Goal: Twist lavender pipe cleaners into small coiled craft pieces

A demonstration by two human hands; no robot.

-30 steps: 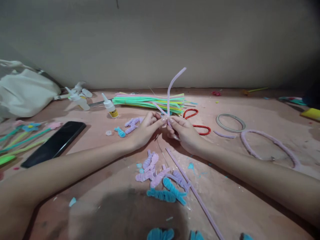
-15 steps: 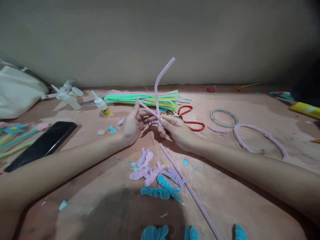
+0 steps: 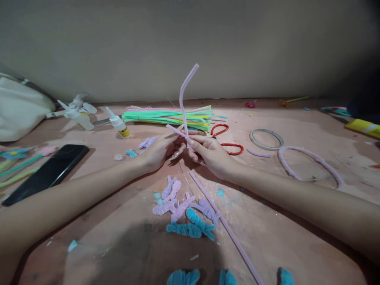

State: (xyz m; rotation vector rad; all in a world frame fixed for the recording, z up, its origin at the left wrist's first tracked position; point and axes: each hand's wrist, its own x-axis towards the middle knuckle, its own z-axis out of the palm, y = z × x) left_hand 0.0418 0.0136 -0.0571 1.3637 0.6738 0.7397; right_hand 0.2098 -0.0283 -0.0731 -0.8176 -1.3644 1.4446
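A pale purple pipe cleaner [image 3: 182, 99] stands up from between my hands, its top bent to the right and a short end pointing left. My right hand [image 3: 206, 152] pinches it near the bend. Close beside it, my left hand [image 3: 163, 150] has its fingers curled around the lower part, partly hidden. Below the hands lie purple and pink wound pieces [image 3: 181, 208], blue wound pieces [image 3: 185, 228] and a long straight purple pipe cleaner [image 3: 225, 225].
Behind are a bundle of pipe cleaners [image 3: 166, 116] and red-handled scissors [image 3: 234, 149]. To the left stand a glue bottle [image 3: 118, 124] and a black phone [image 3: 47, 172]. Right are a tape ring [image 3: 266, 139] and a purple loop [image 3: 311, 156].
My left hand has moved in toward the right hand, its raised thumb lowered over the pipe cleaner. The upright stem has shifted slightly left. More of the purple piece beside my left hand shows.
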